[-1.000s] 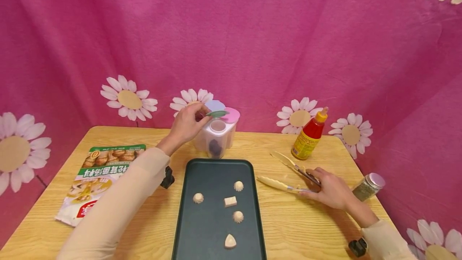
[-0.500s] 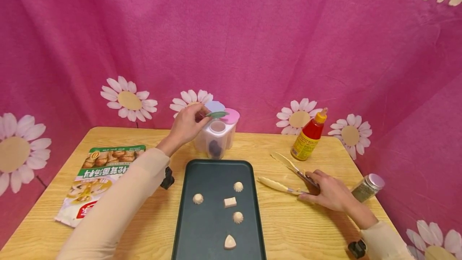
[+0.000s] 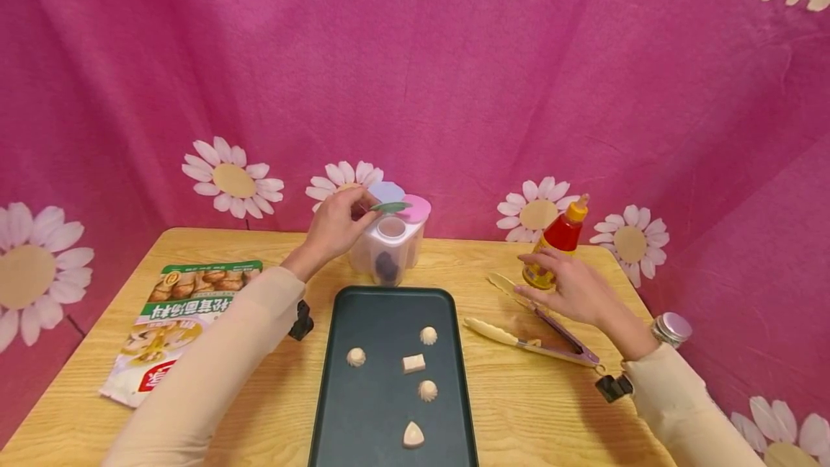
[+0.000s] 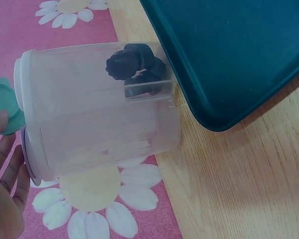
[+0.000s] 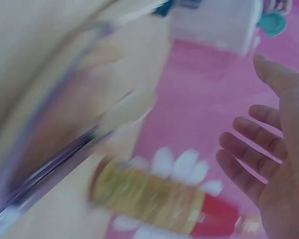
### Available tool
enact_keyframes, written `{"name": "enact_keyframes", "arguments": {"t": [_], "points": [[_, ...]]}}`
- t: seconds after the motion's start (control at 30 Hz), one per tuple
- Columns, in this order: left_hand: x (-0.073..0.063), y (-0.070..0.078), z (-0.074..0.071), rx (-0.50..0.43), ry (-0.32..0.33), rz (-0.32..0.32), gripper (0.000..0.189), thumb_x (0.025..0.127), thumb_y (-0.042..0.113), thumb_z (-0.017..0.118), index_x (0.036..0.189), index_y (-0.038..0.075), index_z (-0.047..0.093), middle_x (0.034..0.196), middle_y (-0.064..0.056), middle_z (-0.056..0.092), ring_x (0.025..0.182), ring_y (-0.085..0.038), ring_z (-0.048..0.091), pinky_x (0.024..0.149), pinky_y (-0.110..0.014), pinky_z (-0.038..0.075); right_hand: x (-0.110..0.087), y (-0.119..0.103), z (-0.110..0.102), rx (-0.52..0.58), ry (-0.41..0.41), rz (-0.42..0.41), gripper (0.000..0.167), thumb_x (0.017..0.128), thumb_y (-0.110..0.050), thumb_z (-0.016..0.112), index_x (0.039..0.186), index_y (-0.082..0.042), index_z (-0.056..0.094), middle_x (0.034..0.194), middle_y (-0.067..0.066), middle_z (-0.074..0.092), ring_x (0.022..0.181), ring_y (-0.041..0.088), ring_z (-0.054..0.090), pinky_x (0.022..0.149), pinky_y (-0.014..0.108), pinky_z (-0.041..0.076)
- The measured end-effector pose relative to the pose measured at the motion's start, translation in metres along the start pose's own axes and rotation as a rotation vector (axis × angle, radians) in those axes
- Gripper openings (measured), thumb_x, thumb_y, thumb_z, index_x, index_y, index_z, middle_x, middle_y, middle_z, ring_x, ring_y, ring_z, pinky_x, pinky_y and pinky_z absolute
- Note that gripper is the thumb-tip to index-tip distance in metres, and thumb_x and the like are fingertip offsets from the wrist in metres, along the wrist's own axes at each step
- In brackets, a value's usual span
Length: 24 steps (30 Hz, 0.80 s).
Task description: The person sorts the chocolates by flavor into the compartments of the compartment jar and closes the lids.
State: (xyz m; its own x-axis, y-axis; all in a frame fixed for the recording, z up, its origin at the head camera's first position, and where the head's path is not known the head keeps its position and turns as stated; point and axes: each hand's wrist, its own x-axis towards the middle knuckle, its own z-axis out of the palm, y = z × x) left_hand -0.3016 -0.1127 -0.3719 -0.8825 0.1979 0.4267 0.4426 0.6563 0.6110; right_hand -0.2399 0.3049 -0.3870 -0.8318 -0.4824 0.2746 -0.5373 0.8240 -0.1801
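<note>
My left hand point(image 3: 338, 224) pinches a small green lid point(image 3: 391, 206), raised over the round opening of a clear plastic container point(image 3: 389, 265). In the left wrist view, the thumb lies on the green lid point(image 4: 4, 104), and several dark pieces point(image 4: 124, 64) sit at the bottom of one compartment. My right hand point(image 3: 573, 287) holds nothing, its fingers spread in the right wrist view. It hovers above a pair of tongs point(image 3: 496, 332), which lie spread on the table, and partly covers a red sauce bottle point(image 3: 565, 235) in the head view.
A dark baking tray point(image 3: 369, 409) with several cream-coloured pieces point(image 3: 413, 363) lies in front of the container. At left is a food packet point(image 3: 171, 330). A jar point(image 3: 674, 326) stands at the right edge, partly behind the right arm. A pink cloth point(image 3: 415, 78) hangs behind.
My right hand has let go of the tongs and moved up and left, toward the sauce bottle. The tongs stay on the table. My left hand holds the lid in the same place.
</note>
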Motion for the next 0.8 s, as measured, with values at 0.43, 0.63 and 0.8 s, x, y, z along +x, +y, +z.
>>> {"name": "enact_keyframes", "arguments": {"t": [0.43, 0.63, 0.8], "points": [[0.000, 0.000, 0.000, -0.009, -0.005, 0.006, 0.014, 0.096, 0.013, 0.077, 0.108, 0.007, 0.073, 0.107, -0.012, 0.071, 0.096, -0.028, 0.073, 0.092, -0.045, 0.061, 0.097, -0.070, 0.004, 0.137, 0.110, -0.247, 0.039, 0.095, -0.030, 0.078, 0.127, -0.009, 0.073, 0.116, 0.009, 0.075, 0.102, 0.025, 0.074, 0.081, 0.042, 0.063], [0.000, -0.002, 0.000, -0.007, 0.012, 0.027, 0.013, 0.095, 0.012, 0.077, 0.106, 0.006, 0.073, 0.104, -0.013, 0.071, 0.095, -0.029, 0.074, 0.090, -0.045, 0.061, 0.132, -0.088, 0.012, 0.144, 0.151, -0.293, 0.035, 0.096, -0.024, 0.077, 0.126, -0.007, 0.074, 0.118, 0.010, 0.074, 0.103, 0.026, 0.073, 0.084, 0.044, 0.063], [0.000, -0.003, 0.001, -0.005, 0.008, 0.023, 0.013, 0.095, 0.012, 0.077, 0.107, 0.007, 0.073, 0.104, -0.012, 0.071, 0.095, -0.028, 0.074, 0.091, -0.045, 0.061, 0.155, -0.100, 0.016, 0.133, 0.165, -0.305, 0.032, 0.096, -0.023, 0.077, 0.125, -0.008, 0.075, 0.118, 0.011, 0.075, 0.092, 0.024, 0.069, 0.076, 0.040, 0.060]]}}
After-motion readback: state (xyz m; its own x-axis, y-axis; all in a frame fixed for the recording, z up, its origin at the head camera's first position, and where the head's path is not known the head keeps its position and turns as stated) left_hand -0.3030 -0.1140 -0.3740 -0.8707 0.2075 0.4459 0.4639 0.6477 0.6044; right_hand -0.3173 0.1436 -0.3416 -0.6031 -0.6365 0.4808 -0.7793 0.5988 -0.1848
